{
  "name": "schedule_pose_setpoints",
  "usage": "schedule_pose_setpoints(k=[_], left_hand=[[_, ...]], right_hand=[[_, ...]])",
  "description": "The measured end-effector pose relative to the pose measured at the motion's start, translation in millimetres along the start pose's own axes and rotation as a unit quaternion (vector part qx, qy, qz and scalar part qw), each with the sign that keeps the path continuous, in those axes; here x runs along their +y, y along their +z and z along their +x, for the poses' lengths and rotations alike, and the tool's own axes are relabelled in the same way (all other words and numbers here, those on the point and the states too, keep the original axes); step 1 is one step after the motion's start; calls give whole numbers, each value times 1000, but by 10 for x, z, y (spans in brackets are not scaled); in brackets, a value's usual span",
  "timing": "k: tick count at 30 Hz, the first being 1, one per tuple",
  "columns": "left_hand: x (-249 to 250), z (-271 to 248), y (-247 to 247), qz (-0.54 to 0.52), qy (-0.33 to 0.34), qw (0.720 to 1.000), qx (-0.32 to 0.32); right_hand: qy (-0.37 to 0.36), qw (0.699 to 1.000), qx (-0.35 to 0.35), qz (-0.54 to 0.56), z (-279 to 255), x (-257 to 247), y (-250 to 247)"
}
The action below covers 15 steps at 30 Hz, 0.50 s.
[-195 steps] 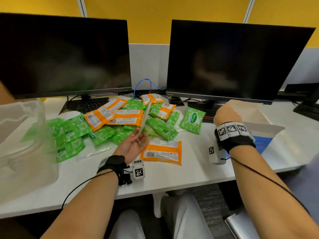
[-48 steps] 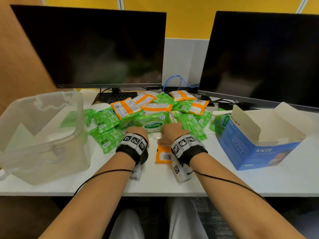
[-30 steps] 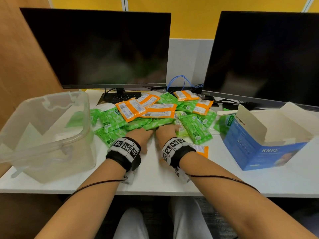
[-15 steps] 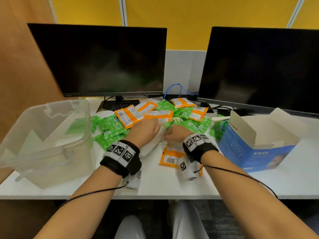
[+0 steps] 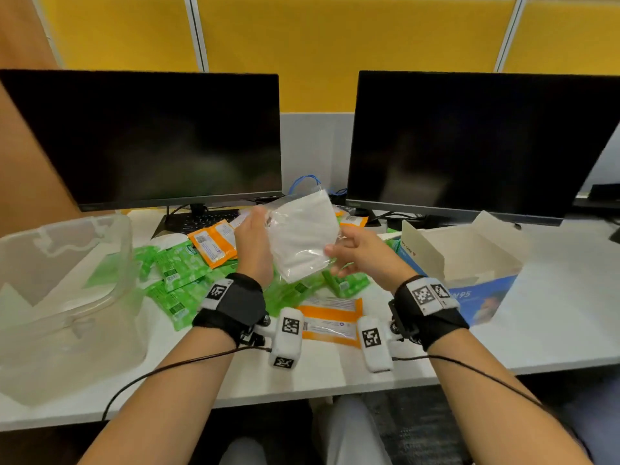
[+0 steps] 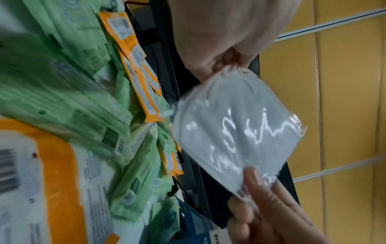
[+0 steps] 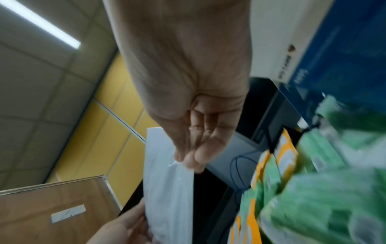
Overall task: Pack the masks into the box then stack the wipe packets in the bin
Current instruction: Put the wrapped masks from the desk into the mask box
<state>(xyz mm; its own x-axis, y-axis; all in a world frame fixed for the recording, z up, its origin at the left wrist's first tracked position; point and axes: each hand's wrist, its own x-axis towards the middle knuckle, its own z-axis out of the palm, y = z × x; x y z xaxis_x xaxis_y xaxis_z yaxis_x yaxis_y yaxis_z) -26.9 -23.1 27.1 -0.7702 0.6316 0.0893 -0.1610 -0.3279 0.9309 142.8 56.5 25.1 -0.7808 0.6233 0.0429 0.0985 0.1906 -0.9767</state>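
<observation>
A white mask (image 5: 302, 233) in a clear wrapper hangs above the pile, held between both hands. My left hand (image 5: 260, 226) pinches its left corner (image 6: 227, 69). My right hand (image 5: 335, 260) pinches the lower right edge, thumb on top (image 7: 188, 158). Green wipe packets (image 5: 181, 263) and orange wipe packets (image 5: 211, 241) lie heaped on the desk beneath. One orange packet (image 5: 330, 322) lies nearer me. The blue KN95 box (image 5: 483, 297) stands open to the right. The clear plastic bin (image 5: 67, 229) sits at the left.
Two dark monitors (image 5: 151, 139) (image 5: 469, 146) stand along the back of the white desk (image 5: 553, 313). A keyboard (image 5: 201, 219) and blue cables (image 5: 303, 181) lie behind the pile. The desk's front edge runs just below my wrists.
Both hands have risen from the pile, drawing the wrapped mask out and up. It now hangs in the air between them.
</observation>
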Motion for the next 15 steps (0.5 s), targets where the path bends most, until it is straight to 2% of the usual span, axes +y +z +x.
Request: schedule_pose_setpoints(k=[2,4,5,7,9,11,13,15], left_hand=[[3,-5,69,-34,-22,999,-11],[-8,4,158,-81,-56,995,-18],[-16,14,222,-121,-77,989,-21],[-6,2,414,-175,-96,979,-37],[53,-82,651,-184,-83,978,-59],[116,-240,844,-179,-69,977,-97],[103,-365,957,-113,-43,979,-166],[15,-420,1032,18,5,971,-240]], right_hand=[[-40,995,73,-46,-52,-89,-82],[-82,981,175,-30,-105,-165,-195],[-94,975,203,-8,-145,-219,-239],[-92,979,182,8,-217,-316,-295],[-85,986,144,0,-277,-373,-344],[-107,974,199,10,-345,-421,-487],[-138,931,335,-36,-466,-505,-739],[-161,864,448,-163,-635,-615,-993]])
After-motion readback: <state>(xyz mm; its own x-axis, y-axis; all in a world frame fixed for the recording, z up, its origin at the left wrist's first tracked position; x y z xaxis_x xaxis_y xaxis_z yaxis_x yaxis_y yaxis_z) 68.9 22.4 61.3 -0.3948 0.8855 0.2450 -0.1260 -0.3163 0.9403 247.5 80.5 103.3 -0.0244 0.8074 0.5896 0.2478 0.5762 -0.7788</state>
